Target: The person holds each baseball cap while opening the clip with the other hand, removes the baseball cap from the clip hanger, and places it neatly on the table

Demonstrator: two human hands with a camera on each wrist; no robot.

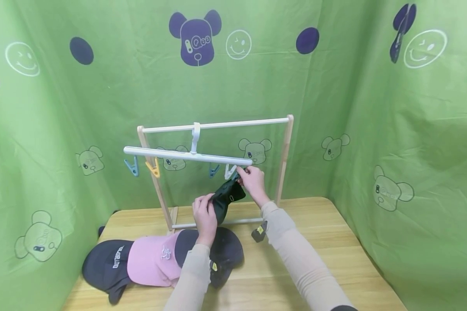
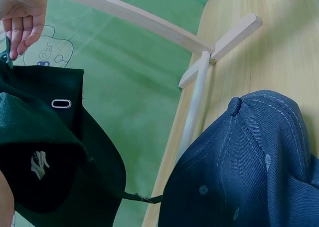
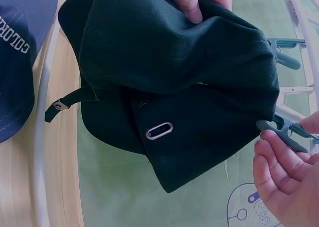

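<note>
A dark green cap (image 3: 179, 57) with a metal-buckled strap hangs in the air between both hands. My left hand (image 1: 205, 216) grips it, with fingertips over the fabric in the right wrist view. At the other side my right hand (image 1: 254, 183) pinches a teal clip (image 3: 286, 132), whose tip is at the cap's edge. The clip is below the right end of a white hanger (image 1: 163, 152). Beside it hang a white clip (image 1: 229, 171) and a blue clip (image 1: 214, 170). The cap's opening and buckle (image 2: 61, 104) show in the left wrist view.
The hanger hooks over the top rail (image 1: 241, 124) of a wooden-legged rack. Another blue clip (image 1: 131, 166) and a yellow clip (image 1: 153, 167) hang at its left. A lettered navy cap (image 1: 101, 263), a pink cap (image 1: 151, 263) and a dark blue cap (image 1: 227, 250) lie on the table.
</note>
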